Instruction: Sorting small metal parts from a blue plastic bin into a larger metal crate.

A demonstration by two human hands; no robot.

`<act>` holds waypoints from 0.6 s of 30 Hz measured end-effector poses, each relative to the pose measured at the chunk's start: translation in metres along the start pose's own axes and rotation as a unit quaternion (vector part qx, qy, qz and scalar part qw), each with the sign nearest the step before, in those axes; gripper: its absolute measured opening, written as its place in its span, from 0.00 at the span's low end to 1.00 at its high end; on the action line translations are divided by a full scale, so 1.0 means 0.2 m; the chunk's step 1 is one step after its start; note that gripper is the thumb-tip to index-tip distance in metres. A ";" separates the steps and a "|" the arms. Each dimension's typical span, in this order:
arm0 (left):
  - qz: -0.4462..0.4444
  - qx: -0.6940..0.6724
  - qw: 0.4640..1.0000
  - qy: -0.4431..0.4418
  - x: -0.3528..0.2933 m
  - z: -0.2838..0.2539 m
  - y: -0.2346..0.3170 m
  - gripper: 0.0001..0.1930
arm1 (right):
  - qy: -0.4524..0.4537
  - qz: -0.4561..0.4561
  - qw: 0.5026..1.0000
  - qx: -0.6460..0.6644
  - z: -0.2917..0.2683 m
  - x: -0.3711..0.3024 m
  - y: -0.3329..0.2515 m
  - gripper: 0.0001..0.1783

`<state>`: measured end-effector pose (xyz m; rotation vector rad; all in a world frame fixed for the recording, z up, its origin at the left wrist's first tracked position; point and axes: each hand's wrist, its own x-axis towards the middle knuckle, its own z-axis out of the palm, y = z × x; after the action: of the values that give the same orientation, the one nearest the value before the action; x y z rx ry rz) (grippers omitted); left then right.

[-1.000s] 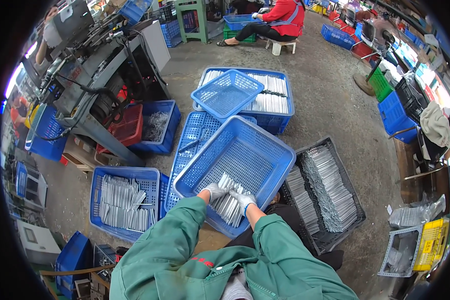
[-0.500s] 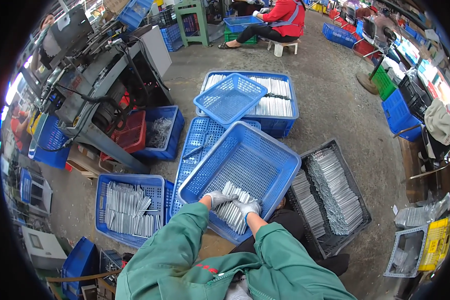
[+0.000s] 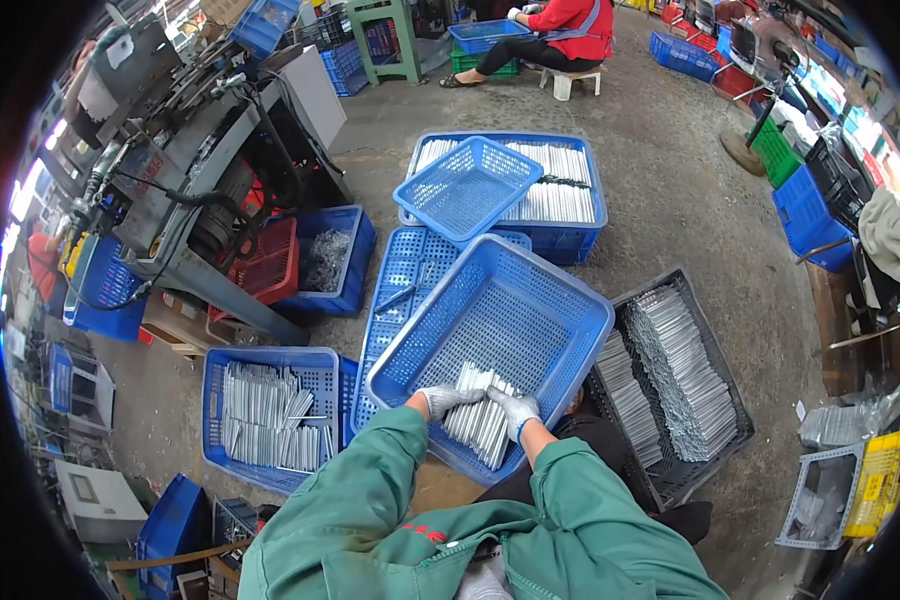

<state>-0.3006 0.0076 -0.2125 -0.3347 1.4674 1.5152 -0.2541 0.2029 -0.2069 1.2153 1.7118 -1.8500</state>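
A large blue plastic basket (image 3: 560, 285) lies tilted in front of me, with a small pile of silvery metal rods (image 3: 472, 430) in its near end. My left hand (image 3: 446, 400), in a pale work glove, closes on the upper left part of the pile. From the right, my right hand (image 3: 517, 409), gloved too, grips the rods with its thumb on top and its other fingers partly hidden. The two hands almost meet over the pile. Bare mesh floor shows in the far part of the basket.
Right of me a black crate (image 3: 735, 415) holds rods in rows; at left a blue crate (image 3: 213, 420) holds more. Ahead, a small blue basket (image 3: 470, 190) rests on a full blue crate (image 3: 565, 240). A machine bench (image 3: 210, 210) stands at left. A seated person (image 3: 570, 35) works farther off.
The whole view has shifted slightly, with the scene a little farther right. Both hands stay at the rod pile; the right thumb now lies farther over the rods.
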 end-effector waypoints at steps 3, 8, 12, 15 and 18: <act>-0.009 -0.050 0.998 -0.026 0.01 0.01 -0.03 0.29 | -0.011 0.001 1.000 0.029 0.01 -0.01 0.00 0.38; -0.054 -0.140 0.986 -0.071 0.05 0.01 -0.06 0.27 | -0.032 0.002 0.997 0.072 0.00 -0.06 -0.03 0.33; -0.075 -0.178 0.977 -0.084 0.08 -0.04 -0.08 0.26 | -0.097 0.021 0.991 0.086 -0.02 -0.06 -0.04 0.31; -0.076 -0.185 0.977 -0.075 0.08 -0.02 -0.06 0.26 | -0.108 0.024 0.989 0.098 -0.02 -0.02 -0.02 0.41; -0.075 -0.195 0.975 -0.072 0.07 -0.01 -0.06 0.26 | -0.113 0.030 0.988 0.103 -0.01 -0.05 -0.02 0.48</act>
<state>-0.2998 0.0100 -0.2303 -0.5448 1.0035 1.6626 -0.2511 0.2036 -0.1968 1.0697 1.3767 -2.0795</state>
